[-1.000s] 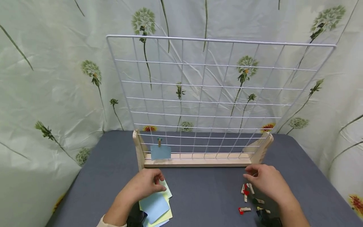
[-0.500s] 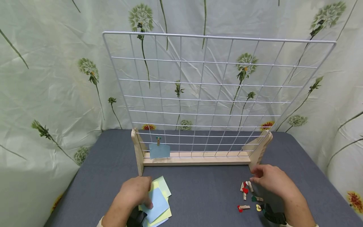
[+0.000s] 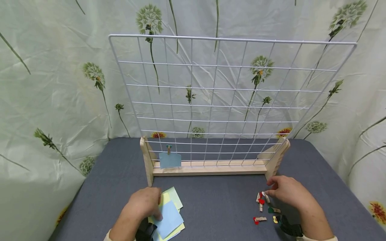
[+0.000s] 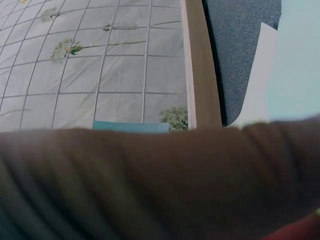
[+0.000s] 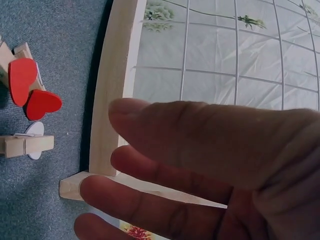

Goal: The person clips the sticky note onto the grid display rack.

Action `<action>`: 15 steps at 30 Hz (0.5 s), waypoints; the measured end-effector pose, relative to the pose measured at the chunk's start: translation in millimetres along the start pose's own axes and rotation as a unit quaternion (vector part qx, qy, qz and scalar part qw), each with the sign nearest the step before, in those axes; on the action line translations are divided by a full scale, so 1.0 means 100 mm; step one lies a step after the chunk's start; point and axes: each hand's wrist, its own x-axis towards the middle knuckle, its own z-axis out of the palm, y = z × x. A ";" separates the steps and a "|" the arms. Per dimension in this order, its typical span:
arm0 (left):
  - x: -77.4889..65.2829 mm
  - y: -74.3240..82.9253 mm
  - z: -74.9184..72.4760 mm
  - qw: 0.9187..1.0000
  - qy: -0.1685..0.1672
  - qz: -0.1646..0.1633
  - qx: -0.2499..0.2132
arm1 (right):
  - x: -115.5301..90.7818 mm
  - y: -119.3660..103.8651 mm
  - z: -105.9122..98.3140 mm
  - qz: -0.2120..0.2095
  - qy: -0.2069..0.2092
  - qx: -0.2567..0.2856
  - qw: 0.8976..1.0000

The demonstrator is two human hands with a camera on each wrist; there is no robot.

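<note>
Head view: found left hand [image 3: 145, 202] lowered onto the paper stack [image 3: 175, 197] on the worktop [image 3: 220, 207], with the blue sheet [image 3: 172, 217] on top newly nudged rightward; judged as a start at separating it. Noted right hand [image 3: 286, 191] near the clothespins [image 3: 261, 202], nothing held. Left wrist view: mostly blocked; cannot tell whether gripping. Right wrist view: confirmed thumb [image 5: 195, 132] and fingers [image 5: 155, 206] apart, not touching the white-topped clothespin [image 5: 32, 145].

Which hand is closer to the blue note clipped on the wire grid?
Left. The left hand is in front of the clipped note, at loose papers; the right hand is farther right, beside wooden clips.
</note>
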 end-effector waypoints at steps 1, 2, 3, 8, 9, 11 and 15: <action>-0.01 0.00 0.00 1.000 0.003 0.000 0.000 | 0.01 0.00 0.00 0.003 -0.002 0.000 1.000; -0.02 0.00 0.00 1.000 0.005 -0.001 0.002 | 0.01 0.00 0.01 0.008 -0.005 0.000 1.000; -0.03 0.00 0.00 1.000 0.007 -0.002 0.004 | 0.01 0.00 0.01 0.013 -0.006 0.001 1.000; -0.05 0.01 0.03 1.000 0.009 -0.005 0.015 | 0.01 0.03 0.04 0.002 -0.002 -0.008 1.000; -0.05 0.01 0.04 1.000 0.008 -0.004 0.018 | 0.01 0.04 0.05 0.000 0.001 -0.012 1.000; -0.04 0.03 0.05 1.000 0.003 -0.004 0.023 | 0.02 0.05 0.05 -0.002 0.003 -0.018 1.000; 0.00 0.04 0.05 1.000 -0.009 -0.004 0.025 | 0.05 0.07 0.06 0.001 0.000 -0.034 0.999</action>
